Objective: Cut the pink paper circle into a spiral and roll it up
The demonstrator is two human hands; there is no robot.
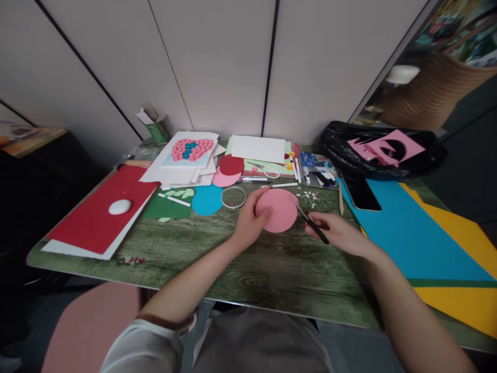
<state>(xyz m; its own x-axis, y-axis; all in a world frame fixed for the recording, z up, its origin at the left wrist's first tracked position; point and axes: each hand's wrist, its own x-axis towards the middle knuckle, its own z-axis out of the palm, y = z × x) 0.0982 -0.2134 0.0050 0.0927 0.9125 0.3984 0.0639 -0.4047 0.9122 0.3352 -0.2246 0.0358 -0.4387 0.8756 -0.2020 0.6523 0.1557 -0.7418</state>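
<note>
The left hand [250, 220] holds a pink disc [277, 211] by its left side, the thumb on top. The right hand [333, 233] grips black-handled scissors [316, 228], their tips at the disc's upper right edge. White scraps [308, 198] lie just beyond. Left of the left hand are a clear ring [233, 198] and a blue disc [207, 200]; farther left, a white oval object [120, 207] sits on red paper [103, 210]. On the right, a phone [362, 190] lies partly over blue paper [419, 233], near a black bag [373, 150] bearing a pink cutout [407, 145].
</note>
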